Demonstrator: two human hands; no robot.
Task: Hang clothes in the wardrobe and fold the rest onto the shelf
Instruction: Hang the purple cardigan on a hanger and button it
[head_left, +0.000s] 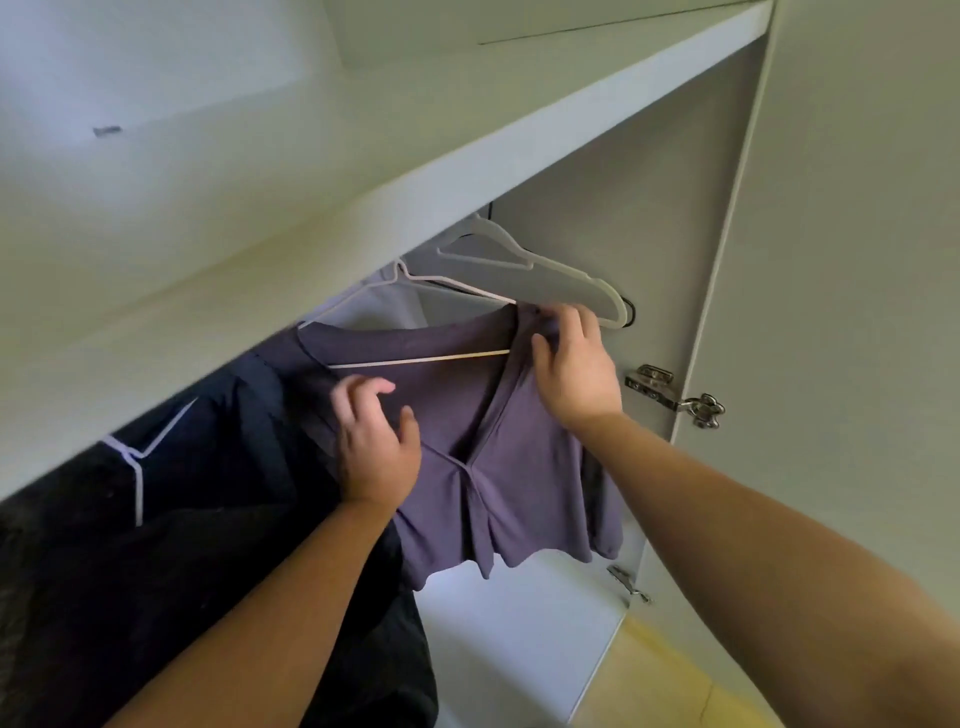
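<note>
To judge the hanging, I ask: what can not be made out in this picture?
Head view.
Hook tops: behind the white wardrobe shelf board.
Right end of the white plastic hanger: under the right hand and purple V-neck top.
Blurred: the left hand, hold unclear.
Cut by left edge: the black garment.

Hands: 2, left hand (375, 447) + right hand (571, 364). Hangers: 3 for sure. That's 1 thin hanger (415, 359) under the top, 1 thick white hanger (566, 288) w/ nothing on it (poss. 2 stacked, can't tell), 1 pale hanger (137, 467) in the dark clothes. Garments: 1 purple top (519, 467); dark clothes (208, 519) at left, navy + black, approx. 2, exact no. unclear. Hinges: 2, upper hinge (670, 395) + lower hinge (628, 581). Door (831, 260): 1. Shelf (260, 234): 1.
</note>
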